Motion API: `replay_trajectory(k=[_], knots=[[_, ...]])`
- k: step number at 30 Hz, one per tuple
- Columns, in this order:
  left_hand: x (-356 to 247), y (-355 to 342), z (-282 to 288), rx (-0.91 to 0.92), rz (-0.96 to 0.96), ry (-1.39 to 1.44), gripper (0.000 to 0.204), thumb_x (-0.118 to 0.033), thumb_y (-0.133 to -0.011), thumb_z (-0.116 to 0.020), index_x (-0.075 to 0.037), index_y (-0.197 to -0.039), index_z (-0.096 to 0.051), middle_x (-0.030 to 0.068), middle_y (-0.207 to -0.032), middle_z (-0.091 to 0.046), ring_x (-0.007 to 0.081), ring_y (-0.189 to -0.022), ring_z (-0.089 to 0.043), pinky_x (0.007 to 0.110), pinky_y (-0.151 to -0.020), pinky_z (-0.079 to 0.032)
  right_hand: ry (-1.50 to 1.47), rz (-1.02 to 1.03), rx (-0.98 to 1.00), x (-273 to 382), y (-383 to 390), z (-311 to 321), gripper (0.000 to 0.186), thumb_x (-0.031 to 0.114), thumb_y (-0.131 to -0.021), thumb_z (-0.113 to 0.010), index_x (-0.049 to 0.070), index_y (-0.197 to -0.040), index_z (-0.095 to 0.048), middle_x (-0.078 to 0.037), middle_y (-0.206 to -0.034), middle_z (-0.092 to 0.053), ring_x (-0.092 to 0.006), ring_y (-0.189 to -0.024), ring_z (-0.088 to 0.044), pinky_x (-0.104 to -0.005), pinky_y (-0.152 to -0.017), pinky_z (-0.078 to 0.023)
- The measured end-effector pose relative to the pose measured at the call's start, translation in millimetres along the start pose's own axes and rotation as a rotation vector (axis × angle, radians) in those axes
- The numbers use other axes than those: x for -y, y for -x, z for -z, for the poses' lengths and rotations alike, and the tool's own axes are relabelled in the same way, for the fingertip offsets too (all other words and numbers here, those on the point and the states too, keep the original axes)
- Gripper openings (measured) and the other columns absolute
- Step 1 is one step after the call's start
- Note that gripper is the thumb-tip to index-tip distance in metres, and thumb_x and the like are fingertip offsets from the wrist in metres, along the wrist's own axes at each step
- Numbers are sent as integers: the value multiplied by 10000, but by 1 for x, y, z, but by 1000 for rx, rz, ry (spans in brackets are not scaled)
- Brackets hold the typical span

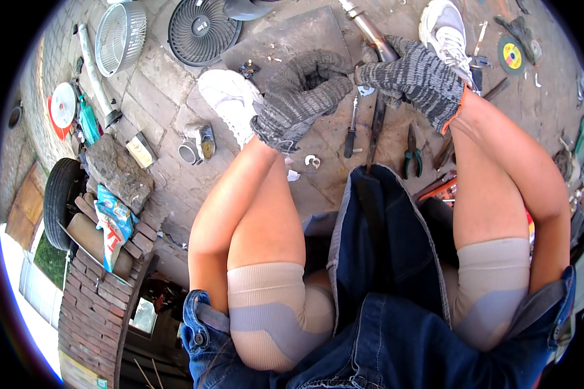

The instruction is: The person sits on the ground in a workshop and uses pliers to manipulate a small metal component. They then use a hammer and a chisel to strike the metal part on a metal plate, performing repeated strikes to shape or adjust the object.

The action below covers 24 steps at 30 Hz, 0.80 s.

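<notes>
Both my hands wear grey knitted work gloves. My left hand point(303, 97) is curled shut, its fingers bent toward my right hand. My right hand point(416, 76) grips a metal pipe point(367, 27) that runs up to the far edge. A small open-end spanner point(365, 91) shows between the two gloves; which hand holds it I cannot tell. Below them on the paving lie a screwdriver point(351, 133) and a dark flat bar point(376, 126). My white shoes point(230, 97) point(444, 32) stand either side.
Two fan guards point(120, 35) point(202, 29) lie at the back left beside a grey tube point(96, 78). Pliers point(412, 154) and a yellow-centred cutting disc point(512, 56) sit to the right. A stone block point(118, 170), a tyre point(60, 198) and stacked bricks point(100, 292) stand left.
</notes>
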<state>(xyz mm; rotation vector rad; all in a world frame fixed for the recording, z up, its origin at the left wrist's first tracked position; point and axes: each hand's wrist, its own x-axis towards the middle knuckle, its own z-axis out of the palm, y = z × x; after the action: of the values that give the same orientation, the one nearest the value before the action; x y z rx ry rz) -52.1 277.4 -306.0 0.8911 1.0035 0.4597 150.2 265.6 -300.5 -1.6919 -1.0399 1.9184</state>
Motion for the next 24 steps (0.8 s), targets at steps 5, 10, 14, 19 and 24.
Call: replay_trajectory(k=[5, 10, 14, 19, 24], knots=[[-10, 0, -8, -74, -13, -129, 240, -62, -800, -672, -6, -1026, -614, 39, -866, -646, 73, -761, -564, 203, -681, -475, -178, 12, -15, 6, 6, -2, 282, 287, -761, -730, 33, -795, -611, 23, -553, -502, -59, -481, -458, -213, -427, -346], [-7, 0, -7, -104, 46, -12, 213, -75, -813, -650, -16, -1017, -634, 22, -788, -635, 68, -613, -538, 196, -542, -432, -154, -28, -23, 3, 5, -4, 290, 283, -759, -732, 22, -806, -617, 24, -565, -497, -55, -485, -450, -208, -438, -348], [-5, -2, -4, -76, 144, 70, 196, -80, -810, -653, -9, -991, -634, 19, -744, -616, 77, -583, -523, 198, -520, -414, -81, -16, -46, -1, 3, -7, 309, 288, -788, -703, 26, -917, -604, 22, -602, -510, -53, -483, -447, -210, -432, -345], [16, -14, 8, -312, 224, 211, 137, -74, -802, -655, -19, -924, -627, 20, -697, -585, 92, -531, -502, 209, -465, -389, 121, -355, -4, 16, 1, 1, 352, 314, -839, -641, 53, -1064, -571, 31, -659, -510, -35, -516, -448, -198, -435, -339], [53, -29, 32, -554, 354, 305, 76, -50, -788, -644, -45, -855, -609, 12, -654, -552, 103, -469, -478, 225, -405, -361, -113, -258, 61, -16, 16, 1, 365, 322, -896, -550, 40, -1128, -555, -5, -658, -516, -63, -525, -450, -221, -467, -373]])
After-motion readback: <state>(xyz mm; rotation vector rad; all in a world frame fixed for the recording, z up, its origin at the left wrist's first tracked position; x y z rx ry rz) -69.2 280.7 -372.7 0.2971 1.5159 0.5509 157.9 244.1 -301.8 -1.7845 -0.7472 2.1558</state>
